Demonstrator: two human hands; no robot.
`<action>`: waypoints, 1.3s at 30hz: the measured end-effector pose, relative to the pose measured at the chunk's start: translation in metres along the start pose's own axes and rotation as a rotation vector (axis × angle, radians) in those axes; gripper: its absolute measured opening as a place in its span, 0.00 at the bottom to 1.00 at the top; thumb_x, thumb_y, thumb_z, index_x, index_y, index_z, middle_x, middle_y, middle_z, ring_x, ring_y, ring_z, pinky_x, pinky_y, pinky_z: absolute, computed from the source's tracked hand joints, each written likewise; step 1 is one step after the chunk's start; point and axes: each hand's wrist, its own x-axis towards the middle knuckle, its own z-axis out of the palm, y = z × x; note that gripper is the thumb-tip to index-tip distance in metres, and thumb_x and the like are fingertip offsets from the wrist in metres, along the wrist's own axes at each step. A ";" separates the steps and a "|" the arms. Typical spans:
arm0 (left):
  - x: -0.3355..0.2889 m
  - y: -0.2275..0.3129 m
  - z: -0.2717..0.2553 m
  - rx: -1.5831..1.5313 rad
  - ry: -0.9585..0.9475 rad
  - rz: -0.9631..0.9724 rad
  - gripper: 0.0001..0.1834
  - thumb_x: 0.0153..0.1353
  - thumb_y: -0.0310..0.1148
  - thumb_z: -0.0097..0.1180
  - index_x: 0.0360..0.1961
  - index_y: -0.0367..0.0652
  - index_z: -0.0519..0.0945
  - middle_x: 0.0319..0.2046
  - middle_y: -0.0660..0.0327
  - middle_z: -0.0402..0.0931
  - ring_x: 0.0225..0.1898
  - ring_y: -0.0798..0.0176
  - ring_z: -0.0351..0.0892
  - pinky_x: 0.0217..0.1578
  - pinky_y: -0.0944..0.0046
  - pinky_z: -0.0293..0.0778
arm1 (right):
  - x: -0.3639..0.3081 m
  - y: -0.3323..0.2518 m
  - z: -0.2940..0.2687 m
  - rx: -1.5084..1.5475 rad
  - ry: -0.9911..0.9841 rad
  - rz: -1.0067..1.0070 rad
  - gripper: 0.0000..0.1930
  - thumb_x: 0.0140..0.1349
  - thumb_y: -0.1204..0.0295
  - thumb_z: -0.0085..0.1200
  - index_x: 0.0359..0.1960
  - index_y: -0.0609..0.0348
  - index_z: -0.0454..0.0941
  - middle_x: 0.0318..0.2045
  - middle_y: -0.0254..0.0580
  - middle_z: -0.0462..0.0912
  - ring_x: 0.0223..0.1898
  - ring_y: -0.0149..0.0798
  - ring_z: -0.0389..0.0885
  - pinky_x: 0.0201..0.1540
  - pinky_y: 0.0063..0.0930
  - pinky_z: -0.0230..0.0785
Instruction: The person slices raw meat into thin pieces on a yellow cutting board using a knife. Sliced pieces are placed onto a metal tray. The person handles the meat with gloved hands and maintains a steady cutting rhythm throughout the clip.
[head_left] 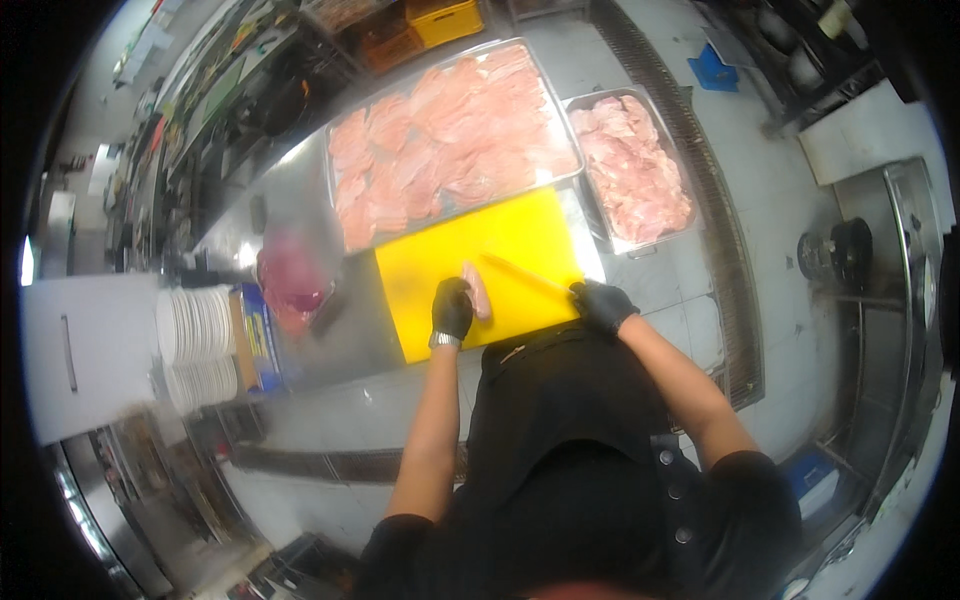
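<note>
Black-gloved hands point(452, 308), short black sleeves point(755, 490), round buttons point(677, 491)

This was a commercial kitchen. A silver metal tray point(555, 100) of pink raw meat slices point(460, 125) lay at the far edge of a grey steel worktable point(345, 335), a yellow rectangular cutting board point(530, 228) at the near edge. Stacked round white plates point(197, 325) and a dark grated floor drain point(688, 160) showed it too.

No word, number or sign can be read in this view. The blue carton point(262, 342), at the left of the frame beside the stacked white plates point(196, 326), bears yellow marks too small and blurred to make out; whether they are lettering cannot be told.
</note>
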 end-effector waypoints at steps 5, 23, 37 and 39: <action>-0.020 0.003 -0.003 -0.091 0.018 0.096 0.15 0.60 0.29 0.63 0.48 0.45 0.80 0.49 0.46 0.79 0.52 0.38 0.80 0.53 0.47 0.79 | -0.004 -0.009 -0.018 -0.004 -0.068 -0.001 0.17 0.79 0.54 0.43 0.52 0.49 0.78 0.50 0.52 0.86 0.48 0.59 0.87 0.49 0.56 0.79; -0.002 0.071 0.003 0.401 -0.003 0.041 0.21 0.62 0.38 0.64 0.53 0.40 0.77 0.43 0.42 0.78 0.49 0.36 0.77 0.46 0.43 0.78 | -0.012 -0.010 -0.030 -0.019 -0.105 -0.086 0.13 0.75 0.65 0.49 0.54 0.54 0.80 0.52 0.48 0.81 0.55 0.52 0.82 0.55 0.45 0.78; -0.015 0.053 -0.034 0.211 -0.301 0.358 0.29 0.66 0.28 0.51 0.69 0.49 0.76 0.61 0.47 0.80 0.63 0.39 0.75 0.70 0.49 0.67 | -0.017 -0.008 -0.029 0.142 0.025 -0.041 0.18 0.81 0.57 0.40 0.54 0.55 0.76 0.52 0.57 0.85 0.49 0.65 0.85 0.53 0.57 0.77; -0.020 0.039 -0.026 0.031 -0.216 0.286 0.19 0.66 0.29 0.51 0.58 0.46 0.80 0.54 0.47 0.82 0.57 0.39 0.77 0.62 0.47 0.71 | -0.019 -0.005 -0.034 0.069 -0.059 0.052 0.19 0.80 0.54 0.42 0.57 0.52 0.78 0.52 0.58 0.85 0.50 0.64 0.85 0.53 0.57 0.77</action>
